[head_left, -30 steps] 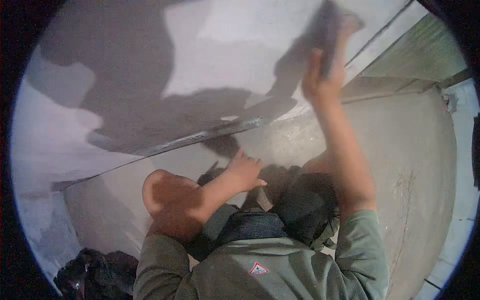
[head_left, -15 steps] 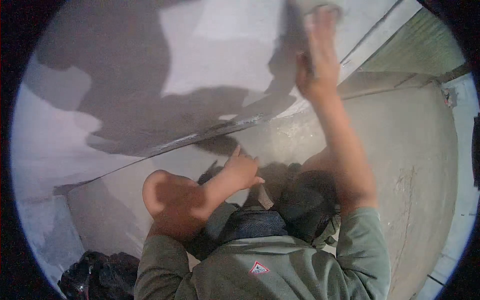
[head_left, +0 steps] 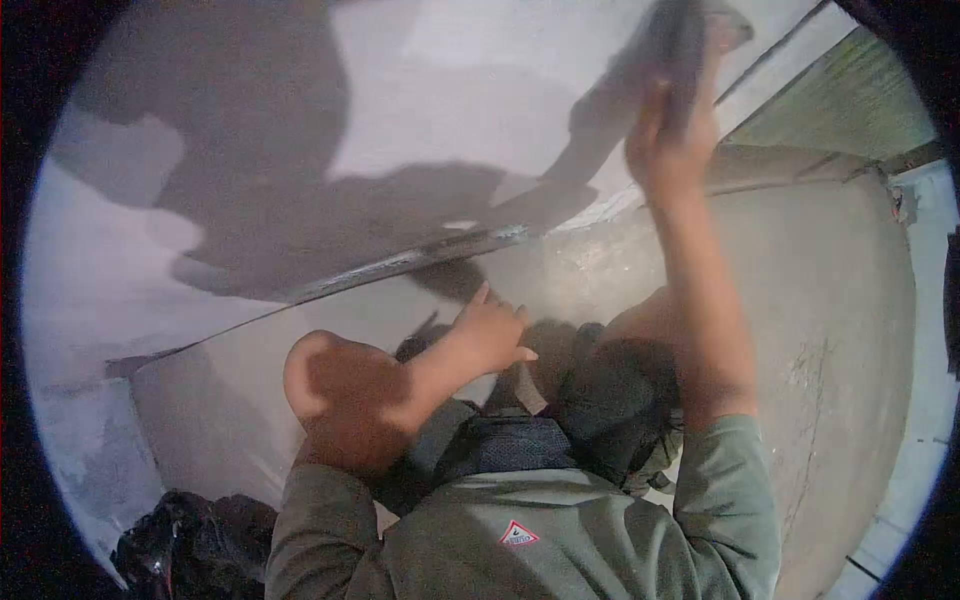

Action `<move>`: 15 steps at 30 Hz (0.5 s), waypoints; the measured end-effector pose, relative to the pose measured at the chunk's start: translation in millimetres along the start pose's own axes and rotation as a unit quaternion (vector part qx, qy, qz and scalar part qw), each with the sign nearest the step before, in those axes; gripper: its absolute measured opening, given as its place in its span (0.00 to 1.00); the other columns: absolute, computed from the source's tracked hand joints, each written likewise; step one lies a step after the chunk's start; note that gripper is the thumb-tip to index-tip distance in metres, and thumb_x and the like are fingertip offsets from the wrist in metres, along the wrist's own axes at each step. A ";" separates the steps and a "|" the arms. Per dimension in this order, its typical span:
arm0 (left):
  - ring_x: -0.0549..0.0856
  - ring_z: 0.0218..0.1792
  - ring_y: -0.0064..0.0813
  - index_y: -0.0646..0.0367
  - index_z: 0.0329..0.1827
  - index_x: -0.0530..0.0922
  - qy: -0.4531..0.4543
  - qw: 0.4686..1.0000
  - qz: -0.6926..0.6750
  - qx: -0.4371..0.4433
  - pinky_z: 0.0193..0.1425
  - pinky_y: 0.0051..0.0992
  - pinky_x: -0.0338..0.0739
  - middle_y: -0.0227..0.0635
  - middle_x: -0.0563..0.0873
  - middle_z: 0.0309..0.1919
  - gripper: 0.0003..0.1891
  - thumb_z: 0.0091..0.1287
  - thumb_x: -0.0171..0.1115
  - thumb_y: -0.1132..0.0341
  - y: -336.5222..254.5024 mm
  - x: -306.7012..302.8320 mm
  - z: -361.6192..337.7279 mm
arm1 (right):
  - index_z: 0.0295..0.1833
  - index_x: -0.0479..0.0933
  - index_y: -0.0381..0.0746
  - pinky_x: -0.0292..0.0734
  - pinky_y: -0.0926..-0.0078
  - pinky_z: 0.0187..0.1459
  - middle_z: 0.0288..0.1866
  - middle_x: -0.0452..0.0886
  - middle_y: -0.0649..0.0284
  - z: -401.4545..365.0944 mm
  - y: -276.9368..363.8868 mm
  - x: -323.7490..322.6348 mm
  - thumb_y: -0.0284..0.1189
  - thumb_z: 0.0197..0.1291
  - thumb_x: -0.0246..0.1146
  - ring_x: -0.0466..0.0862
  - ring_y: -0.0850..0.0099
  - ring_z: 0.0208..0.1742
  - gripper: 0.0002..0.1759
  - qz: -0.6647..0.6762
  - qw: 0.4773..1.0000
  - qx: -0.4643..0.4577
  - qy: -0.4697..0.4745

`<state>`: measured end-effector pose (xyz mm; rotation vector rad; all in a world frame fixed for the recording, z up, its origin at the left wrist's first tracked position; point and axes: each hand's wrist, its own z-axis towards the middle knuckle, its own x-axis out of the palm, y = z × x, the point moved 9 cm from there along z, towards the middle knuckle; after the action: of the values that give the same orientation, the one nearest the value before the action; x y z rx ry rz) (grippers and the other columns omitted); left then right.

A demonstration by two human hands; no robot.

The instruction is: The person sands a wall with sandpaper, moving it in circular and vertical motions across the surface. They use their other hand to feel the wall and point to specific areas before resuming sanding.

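Observation:
My right hand (head_left: 680,140) is raised to the pale wall (head_left: 470,110) at the upper right. Its fingers are wrapped round a dark, flat, long thing (head_left: 686,55), blurred by motion, whose exact kind I cannot make out. My left hand (head_left: 492,332) hangs in front of my knees, below the wall's bottom edge. Its forefinger and thumb stretch out, and nothing shows in it. The left forearm rests by my bent left knee (head_left: 325,375).
Smooth grey floor (head_left: 840,290) spreads beneath me and to the right. A black plastic bag (head_left: 195,545) lies at the lower left. At the upper right is a greenish panel (head_left: 830,100) beside the wall's edge strip. My shadow covers much of the wall.
My right hand has moved right along the wall and tilted, so the dark flat thing shows more. The left hand has barely shifted.

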<state>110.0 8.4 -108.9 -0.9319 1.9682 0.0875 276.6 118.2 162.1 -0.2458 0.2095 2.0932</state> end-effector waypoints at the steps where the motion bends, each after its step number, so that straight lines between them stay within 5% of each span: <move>1: 0.79 0.63 0.50 0.62 0.70 0.71 -0.014 1.000 0.010 -0.003 0.80 0.54 0.53 0.52 0.84 0.55 0.40 0.68 0.58 0.36 2.1 4.5 1.4 | 0.77 0.58 0.25 0.51 0.45 0.79 0.78 0.56 0.28 -8.5 4.8 2.6 0.18 0.68 0.48 0.55 0.34 0.80 0.32 0.004 0.999 -0.043 -0.023; 3: 0.80 0.62 0.50 0.61 0.69 0.73 -0.028 0.999 0.022 -0.003 0.81 0.55 0.52 0.49 0.84 0.55 0.38 0.69 0.58 0.36 3.9 6.0 2.2 | 0.80 0.59 0.33 0.57 0.44 0.77 0.79 0.55 0.28 -21.8 28.3 23.9 0.18 0.67 0.50 0.56 0.33 0.80 0.34 0.070 0.991 -0.079 0.088; 7: 0.80 0.61 0.50 0.62 0.68 0.73 -0.041 0.999 0.012 -0.009 0.81 0.55 0.52 0.50 0.84 0.54 0.39 0.69 0.58 0.36 4.6 2.2 0.8 | 0.78 0.60 0.28 0.55 0.47 0.78 0.78 0.58 0.31 8.9 15.2 0.3 0.20 0.70 0.49 0.58 0.36 0.80 0.31 -0.009 0.993 -0.113 -0.024; 8: 0.80 0.62 0.50 0.62 0.69 0.72 -0.050 0.999 -0.002 -0.004 0.81 0.55 0.52 0.50 0.84 0.54 0.39 0.69 0.58 0.36 3.6 0.0 0.6 | 0.77 0.58 0.23 0.55 0.48 0.78 0.78 0.58 0.30 7.7 3.8 -3.0 0.21 0.72 0.48 0.58 0.36 0.80 0.30 -0.027 0.999 -0.032 0.007; 11: 0.80 0.63 0.51 0.65 0.69 0.72 -0.028 1.000 -0.002 0.009 0.79 0.51 0.57 0.52 0.84 0.55 0.40 0.68 0.59 0.36 -1.0 -3.8 -3.1 | 0.79 0.60 0.32 0.57 0.51 0.78 0.79 0.60 0.37 -13.1 15.8 5.2 0.18 0.63 0.59 0.57 0.39 0.81 0.37 0.056 0.998 -0.024 -0.003; 15: 0.81 0.62 0.50 0.64 0.68 0.73 -0.016 1.000 0.008 -0.011 0.79 0.51 0.57 0.50 0.85 0.53 0.40 0.68 0.60 0.37 5.7 4.3 -0.5 | 0.77 0.60 0.28 0.60 0.55 0.77 0.78 0.60 0.34 -9.2 32.0 15.7 0.19 0.64 0.58 0.59 0.40 0.80 0.36 0.011 0.990 -0.029 0.134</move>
<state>104.7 9.8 -113.7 -0.9242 1.9493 0.1313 242.0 112.7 150.7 -0.5645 0.3128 2.0866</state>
